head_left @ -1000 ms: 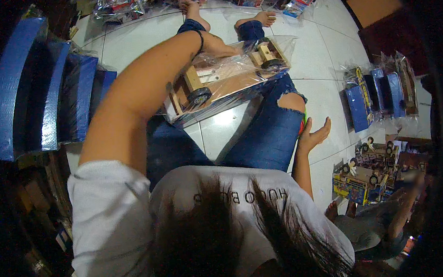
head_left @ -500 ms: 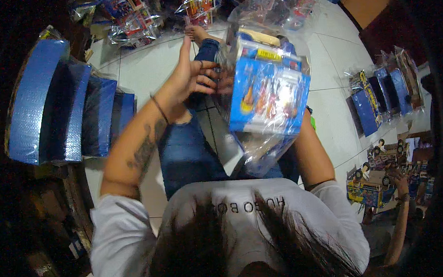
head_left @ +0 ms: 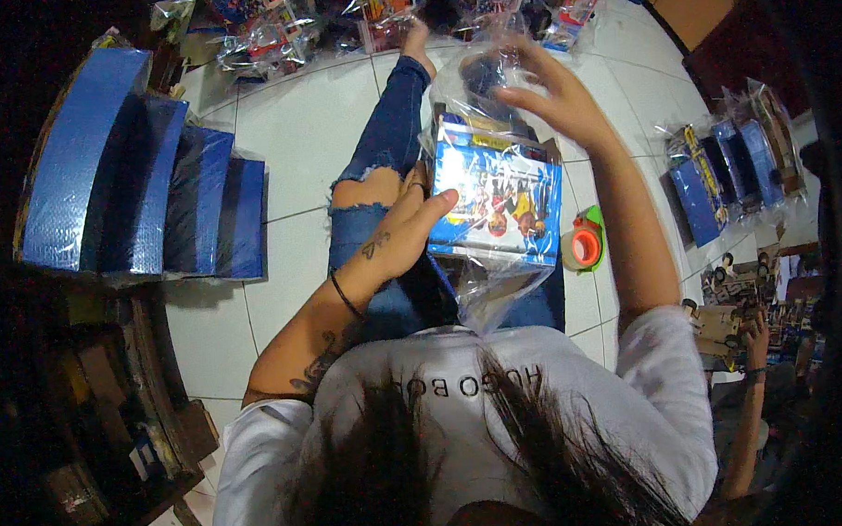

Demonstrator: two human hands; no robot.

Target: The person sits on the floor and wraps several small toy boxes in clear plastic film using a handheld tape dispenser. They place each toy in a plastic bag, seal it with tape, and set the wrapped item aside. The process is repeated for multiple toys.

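While the person sits on the floor with legs stretched out, both hands are up on one package over the lap.

Held thing: blue rectangular toy box with bright printed figures on its face (head_left: 496, 200), wrapped in a loose clear plastic bag (head_left: 485, 289), held above the thighs in ripped blue jeans (head_left: 380, 162).
Left hand (head_left: 409, 228): closed on the box's left edge, thumb laid across the front, fingers behind it; a dark band sits on the wrist.
Right hand (head_left: 554, 96): raised at the top of the package, fingers curled and pinching the bunched plastic of the bag above the box.
Bag: its lower end hangs slack and crumpled below the box, just over the white shirt.
Floor: white tiled floor (head_left: 287, 138) under the legs.
Right of the box: round orange and green tape dispenser (head_left: 583, 246) lying on the tiles just beside the thigh.
Left side: row of blue flat cartons standing on edge (head_left: 130, 171), well apart from the hands.
Far right: more blue boxed toys in clear wrap (head_left: 729, 173) lined up on the floor.
Top edge: heap of bagged toy packs (head_left: 274, 36) beyond the feet.
Lower right: another person's arm (head_left: 749, 409) near small cardboard pieces.
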